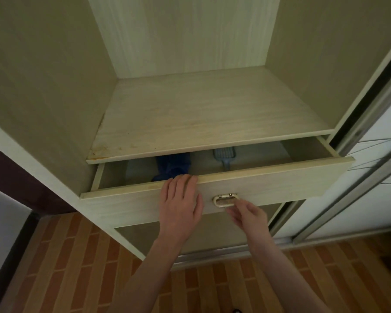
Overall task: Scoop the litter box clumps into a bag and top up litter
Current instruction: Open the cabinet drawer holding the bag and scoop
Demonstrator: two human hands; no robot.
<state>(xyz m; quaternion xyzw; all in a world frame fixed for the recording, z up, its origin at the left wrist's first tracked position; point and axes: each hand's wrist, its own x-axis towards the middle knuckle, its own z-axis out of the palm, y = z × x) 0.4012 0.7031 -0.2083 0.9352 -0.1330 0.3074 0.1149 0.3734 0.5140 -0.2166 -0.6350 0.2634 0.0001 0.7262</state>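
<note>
A pale wooden drawer [280,184] of a wardrobe stands partly pulled out. Inside it lie a light blue litter scoop [225,155], its slotted head towards the back, and a dark blue bundle [172,164] that looks like a bag or cloth. My left hand [181,204] lies flat on the drawer front, fingertips hooked over its top edge near the blue bundle. My right hand [246,216] is just below the metal handle [225,199], fingers loosely bent and reaching towards it, holding nothing.
A bare wooden shelf [208,114] sits right above the drawer. A sliding door with metal rails [359,154] stands to the right. Brick-patterned floor [77,267] lies below. An open compartment [167,236] is under the drawer.
</note>
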